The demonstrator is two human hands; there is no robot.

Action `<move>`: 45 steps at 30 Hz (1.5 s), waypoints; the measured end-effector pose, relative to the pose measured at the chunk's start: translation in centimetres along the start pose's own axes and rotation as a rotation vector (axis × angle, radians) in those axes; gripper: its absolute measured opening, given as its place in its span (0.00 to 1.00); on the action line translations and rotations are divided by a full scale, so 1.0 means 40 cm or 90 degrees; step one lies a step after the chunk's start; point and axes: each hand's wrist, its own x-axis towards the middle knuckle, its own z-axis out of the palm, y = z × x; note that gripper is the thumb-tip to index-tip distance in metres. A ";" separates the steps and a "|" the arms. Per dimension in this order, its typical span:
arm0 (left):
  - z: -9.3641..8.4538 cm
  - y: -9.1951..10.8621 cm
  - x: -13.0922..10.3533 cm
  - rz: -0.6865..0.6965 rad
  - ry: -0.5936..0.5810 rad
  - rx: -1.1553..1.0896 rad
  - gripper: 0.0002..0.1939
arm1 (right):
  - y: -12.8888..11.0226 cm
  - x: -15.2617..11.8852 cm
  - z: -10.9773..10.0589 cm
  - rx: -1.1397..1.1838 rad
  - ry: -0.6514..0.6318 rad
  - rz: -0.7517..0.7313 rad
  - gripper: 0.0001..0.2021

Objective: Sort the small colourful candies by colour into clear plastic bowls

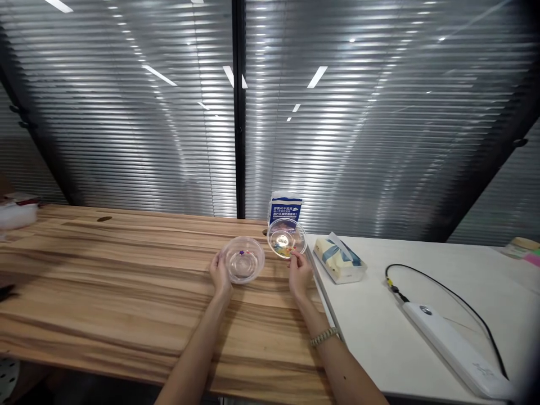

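In the middle of the view, my left hand [221, 273] grips a clear round plastic bowl [243, 268] by its left side. A few small purple and red pieces [242, 252] show in or through the bowl. To its right, my right hand [300, 272] pinches the lower edge of a clear round lid [287, 239], which is tilted up. Small yellow, green and orange bits [283, 250] show at the lid's lower part; whether they lie on it or behind it I cannot tell. Bowl and lid are apart. A blue and white packet [286, 209] stands right behind the lid, partly covered.
The wooden table [126, 281] meets a white table [379, 337] on the right. On the white one are a tissue box [340, 260] and a long white power strip-like device [455, 349] with a black cable [453, 298]. Glass with blinds [337, 140] rises behind.
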 end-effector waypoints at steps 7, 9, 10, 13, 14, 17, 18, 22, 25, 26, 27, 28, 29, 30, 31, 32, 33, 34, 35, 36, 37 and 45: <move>-0.013 0.018 0.005 -0.013 0.102 -0.026 0.07 | -0.005 -0.019 0.007 -0.034 -0.085 -0.040 0.22; -0.016 0.022 0.006 -0.019 0.119 -0.021 0.07 | -0.001 -0.018 0.010 -0.032 -0.113 -0.024 0.22; -0.016 0.023 0.006 -0.018 0.121 -0.017 0.07 | 0.001 -0.017 0.011 -0.028 -0.126 -0.012 0.22; -0.014 0.025 0.002 -0.010 0.104 -0.002 0.08 | 0.000 -0.017 0.012 -0.006 -0.155 -0.003 0.25; -0.013 0.025 0.000 -0.006 0.094 0.004 0.07 | -0.003 -0.018 0.012 -0.001 -0.161 -0.020 0.26; -0.009 0.025 -0.005 0.016 0.057 0.026 0.07 | -0.020 -0.030 0.012 -0.004 -0.173 -0.108 0.25; -0.009 0.025 -0.007 0.027 0.044 0.036 0.07 | -0.027 -0.036 0.013 -0.011 -0.183 -0.136 0.25; -0.009 0.031 -0.013 0.082 -0.006 0.088 0.07 | -0.054 -0.064 0.016 -0.049 -0.277 -0.220 0.23; -0.010 0.039 -0.018 0.128 -0.027 0.138 0.08 | -0.067 -0.078 0.016 -0.078 -0.306 -0.264 0.25; -0.010 0.043 -0.020 0.143 -0.032 0.155 0.08 | -0.070 -0.079 0.016 -0.085 -0.304 -0.274 0.25; -0.010 0.047 -0.022 0.156 -0.038 0.171 0.08 | -0.071 -0.080 0.015 -0.090 -0.298 -0.282 0.25; -0.010 0.051 -0.025 0.168 -0.044 0.187 0.07 | -0.072 -0.080 0.015 -0.092 -0.291 -0.287 0.24; -0.011 0.056 -0.029 0.178 -0.051 0.201 0.07 | -0.072 -0.080 0.015 -0.091 -0.283 -0.290 0.24; -0.011 0.061 -0.034 0.184 -0.056 0.210 0.07 | -0.072 -0.080 0.016 -0.087 -0.276 -0.291 0.24; -0.012 0.067 -0.039 0.199 -0.063 0.223 0.07 | -0.072 -0.080 0.017 -0.083 -0.269 -0.289 0.23; -0.013 0.072 -0.045 0.232 -0.074 0.247 0.07 | -0.072 -0.082 0.018 -0.081 -0.265 -0.286 0.23; -0.013 0.077 -0.051 0.283 -0.090 0.283 0.08 | -0.072 -0.084 0.019 -0.082 -0.262 -0.283 0.23; -0.013 0.080 -0.058 0.347 -0.112 0.330 0.09 | -0.073 -0.088 0.021 -0.088 -0.261 -0.281 0.23; -0.013 0.081 -0.064 0.412 -0.144 0.382 0.10 | -0.075 -0.093 0.022 -0.095 -0.261 -0.279 0.23; -0.012 0.079 -0.069 0.466 -0.185 0.431 0.11 | -0.077 -0.099 0.024 -0.102 -0.261 -0.280 0.24; -0.011 0.075 -0.074 0.496 -0.231 0.468 0.11 | -0.081 -0.106 0.025 -0.105 -0.263 -0.287 0.24; -0.007 0.045 -0.067 0.335 -0.378 0.378 0.13 | -0.103 -0.142 0.036 -0.083 -0.264 -0.330 0.24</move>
